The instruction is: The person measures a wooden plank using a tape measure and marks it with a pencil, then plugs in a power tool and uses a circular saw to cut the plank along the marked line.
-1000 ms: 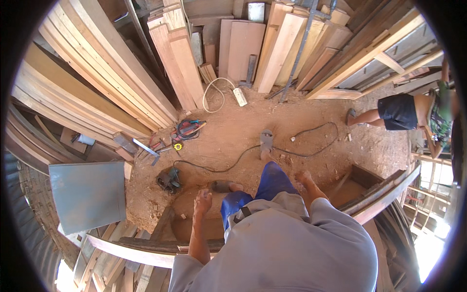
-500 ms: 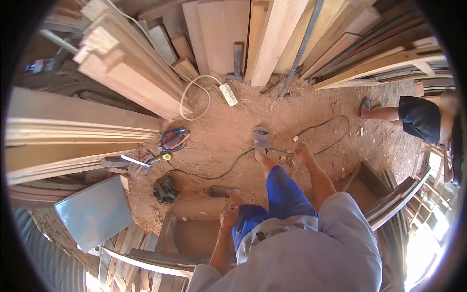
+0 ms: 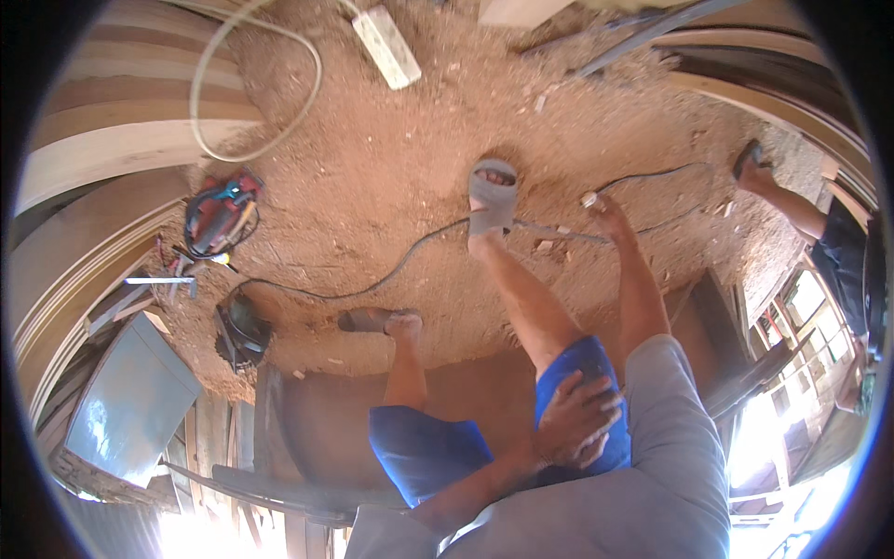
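My right hand (image 3: 610, 221) reaches down to the dirt floor beyond my right foot, its fingertips closed on a small whitish piece (image 3: 589, 198) whose kind I cannot make out. Close by runs a dark cable (image 3: 419, 250) along the ground, passing behind my sandalled right foot (image 3: 493, 191). My left hand (image 3: 579, 419) lies across my right knee, over the blue shorts (image 3: 424, 452). Its fingers are curled, and something dark (image 3: 592, 367) shows at its upper side, too blurred to name.
A white power strip (image 3: 386, 47) with a looped cord lies ahead. At the left are a bundle of cables and tools (image 3: 223, 216), a dark machine (image 3: 244, 331), a grey panel (image 3: 130, 401) and stacked boards (image 3: 102, 247). Another person's leg (image 3: 792, 200) shows at the right.
The view has come lower and closer to the floor. My left hand has gone from beside my left knee across to my right knee. My right fingers now meet the whitish piece.
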Demonstrator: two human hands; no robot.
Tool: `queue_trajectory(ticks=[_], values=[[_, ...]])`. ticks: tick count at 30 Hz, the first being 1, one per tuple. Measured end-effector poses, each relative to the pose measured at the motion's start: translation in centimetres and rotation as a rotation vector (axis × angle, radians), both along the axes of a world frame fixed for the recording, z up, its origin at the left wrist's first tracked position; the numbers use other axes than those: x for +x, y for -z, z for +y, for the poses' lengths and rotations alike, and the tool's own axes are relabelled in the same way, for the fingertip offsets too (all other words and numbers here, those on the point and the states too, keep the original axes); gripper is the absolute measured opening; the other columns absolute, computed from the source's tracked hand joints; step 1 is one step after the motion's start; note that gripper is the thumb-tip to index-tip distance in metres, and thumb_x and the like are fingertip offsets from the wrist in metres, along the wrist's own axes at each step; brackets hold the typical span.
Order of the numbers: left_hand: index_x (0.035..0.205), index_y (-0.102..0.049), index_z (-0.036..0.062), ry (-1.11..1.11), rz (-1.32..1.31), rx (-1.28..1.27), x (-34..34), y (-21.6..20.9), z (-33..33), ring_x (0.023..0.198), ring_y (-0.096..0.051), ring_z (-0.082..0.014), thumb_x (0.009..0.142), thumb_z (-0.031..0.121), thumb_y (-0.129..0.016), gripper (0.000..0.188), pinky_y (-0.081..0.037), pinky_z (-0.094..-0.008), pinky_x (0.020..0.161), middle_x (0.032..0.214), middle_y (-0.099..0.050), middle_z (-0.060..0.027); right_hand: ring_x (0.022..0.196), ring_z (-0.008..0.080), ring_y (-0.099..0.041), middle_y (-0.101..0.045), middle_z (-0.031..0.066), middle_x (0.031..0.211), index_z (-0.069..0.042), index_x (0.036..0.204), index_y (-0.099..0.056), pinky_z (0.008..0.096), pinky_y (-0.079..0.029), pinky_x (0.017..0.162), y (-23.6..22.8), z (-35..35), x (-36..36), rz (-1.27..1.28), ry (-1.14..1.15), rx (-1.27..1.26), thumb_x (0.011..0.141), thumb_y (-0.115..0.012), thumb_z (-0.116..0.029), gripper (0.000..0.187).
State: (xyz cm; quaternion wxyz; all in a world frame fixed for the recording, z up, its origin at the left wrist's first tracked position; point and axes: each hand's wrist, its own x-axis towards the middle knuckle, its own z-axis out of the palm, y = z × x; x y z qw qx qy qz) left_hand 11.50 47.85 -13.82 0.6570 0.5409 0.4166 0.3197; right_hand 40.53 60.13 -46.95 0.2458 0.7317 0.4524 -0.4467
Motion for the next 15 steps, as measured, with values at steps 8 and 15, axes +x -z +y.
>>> queue_trajectory(ticks=[8,15], values=[[0.107,-0.067,0.0164,-0.165,-0.116,0.217,3.3,2.3,-6.1,0.131,-0.046,-0.0293,0.077,0.025,-0.064,0.031,-0.021,-0.0580,0.117,0.116,-0.062,-0.0048,0.112,0.0312,-0.061,-0.062,0.0218,0.125,-0.001,0.130,-0.054,0.0402,-0.048,0.095,10.6,-3.1,2.8,-0.069,0.356,0.023,0.088,-0.067,-0.034,0.055],[0.091,-0.068,0.0125,-0.143,-0.105,0.052,1.0,1.5,-3.5,0.121,-0.052,-0.0293,0.077,0.024,-0.065,0.019,-0.025,-0.0570,0.115,0.103,-0.064,-0.0065,0.085,0.0198,-0.065,-0.064,0.0139,0.097,-0.007,0.122,-0.059,0.0326,-0.054,0.065,11.6,3.7,-10.2,0.209,0.607,0.254,0.091,-0.064,-0.026,0.037]])
